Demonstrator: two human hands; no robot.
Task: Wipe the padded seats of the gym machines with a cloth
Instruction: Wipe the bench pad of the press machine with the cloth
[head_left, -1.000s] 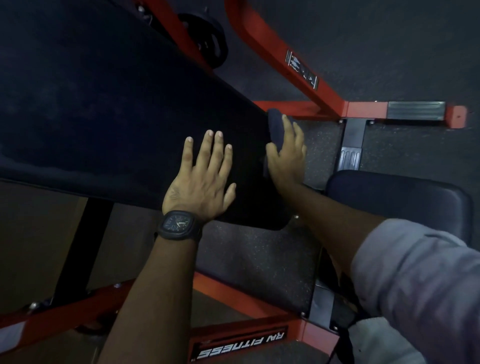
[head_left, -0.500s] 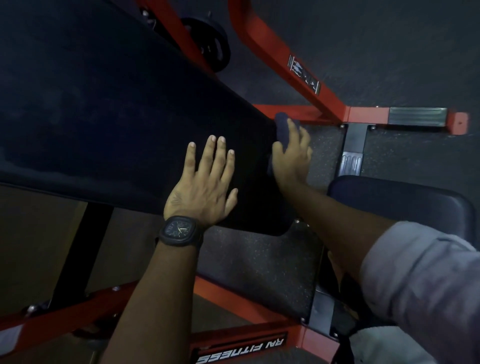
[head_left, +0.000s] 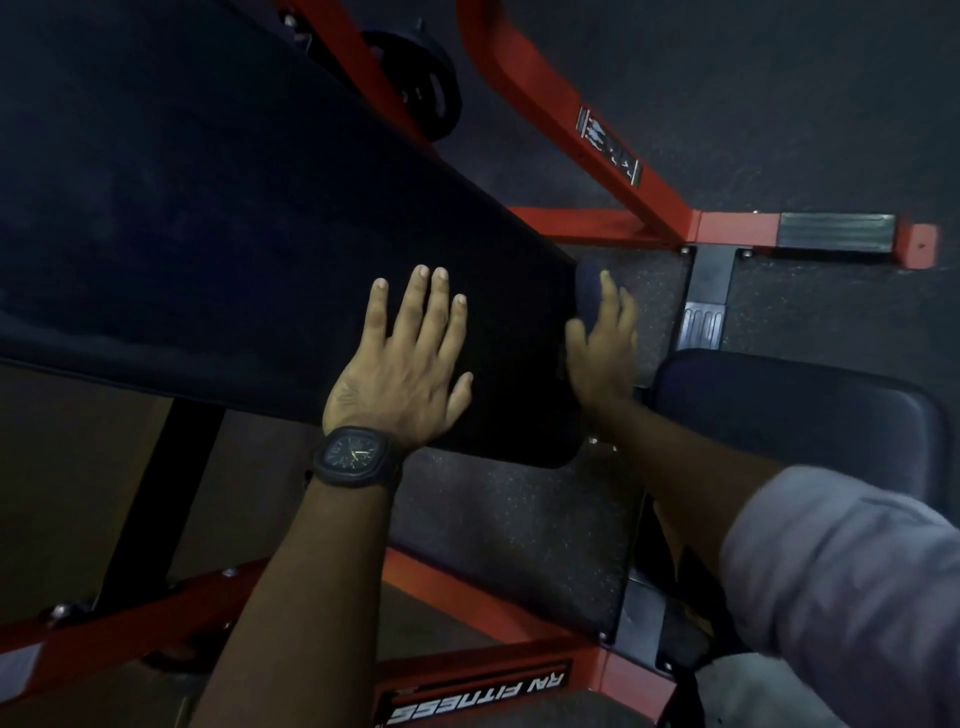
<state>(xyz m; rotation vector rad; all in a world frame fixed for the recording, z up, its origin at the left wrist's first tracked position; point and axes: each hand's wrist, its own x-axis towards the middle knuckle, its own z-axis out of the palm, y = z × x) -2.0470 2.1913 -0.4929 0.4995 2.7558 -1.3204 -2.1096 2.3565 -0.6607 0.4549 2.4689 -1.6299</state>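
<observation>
Cloth (head_left: 589, 292) was at the short end of the long black pad (head_left: 208, 234), a dark blue wad held up against that end edge, close to the pad's far corner. Right grip (head_left: 602, 349) had it: thumb on the pad side, fingers draped over the outside, so grasping the cloth and holding it to the padding. Bit blurry there tbh, couldn't make out how each finger sat.

Left grip (head_left: 400, 366) was released, palm flat on top of the same pad near its end, fingers straight and slightly spread, thumb out to the side, holding nothing. Black square-ish watch (head_left: 356, 457) on that wrist, forearm bare. Right arm had a pale grey sleeve (head_left: 841, 582) over the upper part, forearm bare too.

Other stuff: 2nd padded seat (head_left: 805, 410), smaller and dark, sat just right of the right forearm, apart from the long pad. Red frame (head_left: 545, 119) ran under and around both, w/ an "RN FITNESS" label (head_left: 478, 699) on the near bar (upside down from this angle), a warning sticker (head_left: 610, 148) on the angled bar and a grey ribbed tread (head_left: 836, 231) on the far-right bar. Black weight plate (head_left: 421, 88) peeked out behind the pad up top. Floor (head_left: 519, 519) was dark speckled rubber.
</observation>
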